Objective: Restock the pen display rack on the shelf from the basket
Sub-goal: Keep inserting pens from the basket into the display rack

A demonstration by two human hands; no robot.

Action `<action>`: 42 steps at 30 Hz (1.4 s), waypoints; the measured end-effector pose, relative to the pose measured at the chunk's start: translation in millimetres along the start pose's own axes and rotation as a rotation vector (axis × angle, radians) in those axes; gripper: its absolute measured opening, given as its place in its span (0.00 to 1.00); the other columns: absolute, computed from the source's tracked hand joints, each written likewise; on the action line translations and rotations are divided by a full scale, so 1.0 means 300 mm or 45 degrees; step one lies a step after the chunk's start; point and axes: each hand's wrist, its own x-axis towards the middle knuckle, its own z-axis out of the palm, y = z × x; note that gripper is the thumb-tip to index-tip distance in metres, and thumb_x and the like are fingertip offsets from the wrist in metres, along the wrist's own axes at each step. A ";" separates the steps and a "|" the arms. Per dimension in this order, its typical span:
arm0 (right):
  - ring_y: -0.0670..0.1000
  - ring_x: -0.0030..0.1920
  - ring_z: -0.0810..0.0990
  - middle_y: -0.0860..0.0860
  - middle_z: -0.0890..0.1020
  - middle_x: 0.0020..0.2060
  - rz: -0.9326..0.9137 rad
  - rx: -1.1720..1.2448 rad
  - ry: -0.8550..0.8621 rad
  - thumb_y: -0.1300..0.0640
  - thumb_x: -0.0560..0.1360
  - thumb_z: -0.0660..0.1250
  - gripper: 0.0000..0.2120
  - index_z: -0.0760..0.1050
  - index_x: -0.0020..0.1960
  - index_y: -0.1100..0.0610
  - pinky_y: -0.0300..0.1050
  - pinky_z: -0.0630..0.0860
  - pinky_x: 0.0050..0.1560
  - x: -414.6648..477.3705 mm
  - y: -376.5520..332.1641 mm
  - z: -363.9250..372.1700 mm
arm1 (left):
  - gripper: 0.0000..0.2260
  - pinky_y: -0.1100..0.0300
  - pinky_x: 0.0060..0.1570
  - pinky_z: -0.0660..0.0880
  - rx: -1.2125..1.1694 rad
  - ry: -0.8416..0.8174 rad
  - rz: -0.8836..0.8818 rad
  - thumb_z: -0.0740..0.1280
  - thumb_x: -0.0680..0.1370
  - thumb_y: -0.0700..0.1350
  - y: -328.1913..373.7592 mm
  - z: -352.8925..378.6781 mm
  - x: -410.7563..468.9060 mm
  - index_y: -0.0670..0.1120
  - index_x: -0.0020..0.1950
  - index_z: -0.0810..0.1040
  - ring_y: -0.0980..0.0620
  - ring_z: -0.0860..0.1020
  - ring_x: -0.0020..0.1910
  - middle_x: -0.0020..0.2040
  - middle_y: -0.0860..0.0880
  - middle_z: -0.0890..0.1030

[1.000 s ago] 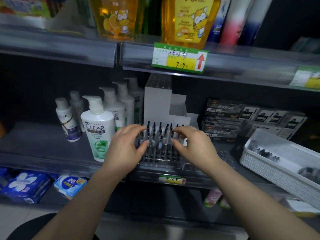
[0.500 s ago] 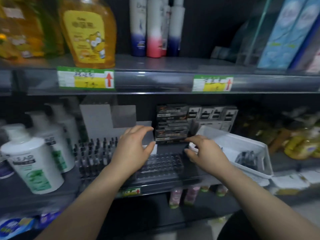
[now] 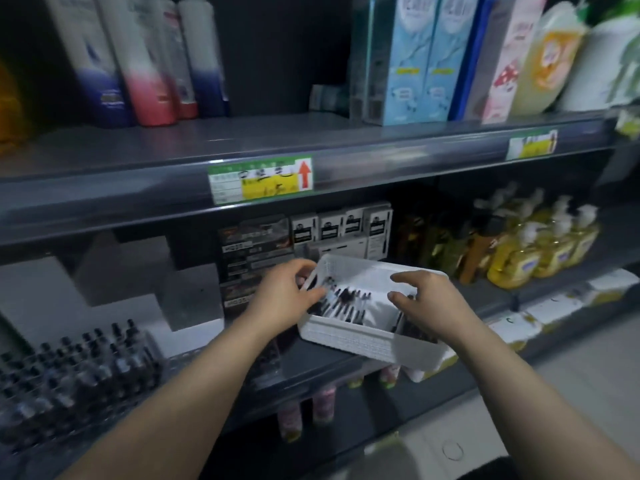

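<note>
Basket (image 3: 349, 339) sits at the shelf (image 3: 308, 362) edge; left hand (image 3: 282, 299) curls among pens (image 3: 341, 303), grip unclear; right hand (image 3: 426, 303) hovers loosely spread, empty; a hasty pull could tip it off

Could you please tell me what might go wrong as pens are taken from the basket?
The white perforated plastic basket seems to overhang the grey metal shelf's front edge; pressure from the left hand or right hand could tip it. The dark pens lie loose inside, so a grabbed bunch may spill. The clear pen rack stands well to the left, a long carry.
</note>
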 end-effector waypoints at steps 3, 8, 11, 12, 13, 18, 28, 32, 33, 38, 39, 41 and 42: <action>0.51 0.60 0.78 0.49 0.76 0.66 0.053 0.010 -0.015 0.48 0.77 0.65 0.21 0.73 0.68 0.53 0.45 0.74 0.56 0.030 0.061 0.007 | 0.24 0.57 0.60 0.74 -0.221 -0.185 -0.212 0.74 0.73 0.50 0.013 0.070 0.119 0.45 0.66 0.74 0.52 0.77 0.57 0.62 0.48 0.78; 0.51 0.63 0.75 0.48 0.76 0.65 0.109 -0.025 -0.013 0.47 0.76 0.66 0.20 0.75 0.66 0.52 0.48 0.72 0.62 0.065 0.164 0.020 | 0.37 0.54 0.67 0.67 -0.104 -0.494 -0.507 0.71 0.73 0.58 0.018 0.148 0.267 0.41 0.74 0.65 0.45 0.69 0.70 0.73 0.43 0.68; 0.53 0.61 0.75 0.47 0.80 0.58 0.115 0.001 -0.044 0.45 0.75 0.66 0.19 0.78 0.62 0.52 0.51 0.74 0.58 0.073 0.220 0.035 | 0.42 0.45 0.73 0.60 -0.170 -0.650 -0.613 0.71 0.72 0.59 0.019 0.189 0.326 0.39 0.77 0.58 0.41 0.60 0.75 0.77 0.40 0.60; 0.55 0.61 0.74 0.46 0.80 0.54 0.105 0.012 -0.070 0.43 0.74 0.66 0.19 0.79 0.60 0.51 0.53 0.74 0.56 0.077 0.236 0.046 | 0.43 0.46 0.73 0.60 -0.150 -0.654 -0.615 0.72 0.72 0.58 0.018 0.205 0.341 0.39 0.77 0.56 0.41 0.60 0.75 0.77 0.40 0.59; 0.56 0.61 0.73 0.46 0.80 0.52 0.094 0.011 -0.093 0.42 0.74 0.66 0.19 0.79 0.60 0.51 0.55 0.74 0.56 0.082 0.251 0.057 | 0.42 0.48 0.72 0.61 -0.094 -0.640 -0.590 0.72 0.72 0.57 0.016 0.224 0.352 0.39 0.77 0.56 0.42 0.62 0.75 0.77 0.41 0.60; 0.56 0.72 0.61 0.48 0.74 0.64 0.086 -0.037 -0.117 0.44 0.76 0.65 0.20 0.76 0.65 0.49 0.52 0.63 0.69 0.096 0.281 0.085 | 0.36 0.58 0.55 0.72 0.372 -0.456 -0.370 0.75 0.69 0.57 -0.004 0.314 0.364 0.41 0.70 0.68 0.47 0.75 0.62 0.67 0.44 0.75; 0.52 0.75 0.56 0.48 0.70 0.69 0.083 -0.049 -0.048 0.44 0.77 0.63 0.20 0.73 0.67 0.48 0.50 0.57 0.72 0.111 0.304 0.099 | 0.22 0.57 0.39 0.74 0.741 -0.397 -0.291 0.74 0.69 0.61 -0.016 0.370 0.365 0.46 0.48 0.75 0.51 0.76 0.40 0.45 0.45 0.80; 0.52 0.75 0.55 0.48 0.69 0.69 0.072 -0.055 -0.047 0.44 0.77 0.63 0.20 0.72 0.67 0.48 0.50 0.58 0.72 0.109 0.301 0.106 | 0.24 0.60 0.40 0.72 0.591 -0.454 -0.350 0.75 0.69 0.60 -0.024 0.378 0.394 0.43 0.51 0.76 0.45 0.80 0.52 0.49 0.45 0.80; 0.52 0.76 0.54 0.48 0.69 0.70 0.070 -0.055 -0.050 0.45 0.77 0.63 0.20 0.72 0.67 0.48 0.51 0.57 0.73 0.107 0.302 0.108 | 0.25 0.61 0.40 0.71 0.567 -0.452 -0.357 0.75 0.69 0.59 -0.028 0.378 0.401 0.42 0.55 0.76 0.46 0.79 0.52 0.52 0.45 0.80; 0.52 0.76 0.52 0.48 0.69 0.70 0.066 -0.064 -0.061 0.45 0.78 0.63 0.19 0.72 0.67 0.47 0.51 0.56 0.74 0.104 0.304 0.106 | 0.25 0.60 0.31 0.65 0.588 -0.472 -0.350 0.79 0.64 0.59 -0.044 0.394 0.424 0.43 0.44 0.73 0.51 0.73 0.39 0.37 0.49 0.73; 0.53 0.76 0.52 0.49 0.69 0.70 0.060 -0.080 -0.065 0.44 0.78 0.63 0.19 0.72 0.67 0.47 0.52 0.56 0.74 0.104 0.304 0.107 | 0.25 0.60 0.31 0.66 0.570 -0.487 -0.350 0.79 0.63 0.60 -0.052 0.397 0.428 0.44 0.42 0.71 0.52 0.73 0.38 0.36 0.49 0.72; 0.53 0.76 0.52 0.49 0.69 0.70 0.056 -0.103 -0.081 0.44 0.78 0.63 0.20 0.72 0.68 0.47 0.52 0.56 0.74 0.104 0.303 0.112 | 0.26 0.60 0.32 0.67 0.538 -0.525 -0.351 0.79 0.61 0.61 -0.066 0.402 0.432 0.46 0.41 0.70 0.53 0.73 0.38 0.37 0.50 0.72; 0.53 0.77 0.52 0.49 0.68 0.71 0.054 -0.111 -0.087 0.44 0.78 0.62 0.20 0.71 0.68 0.46 0.52 0.55 0.75 0.104 0.302 0.115 | 0.27 0.60 0.33 0.68 0.521 -0.542 -0.340 0.79 0.61 0.61 -0.073 0.406 0.433 0.46 0.42 0.69 0.53 0.73 0.39 0.38 0.50 0.72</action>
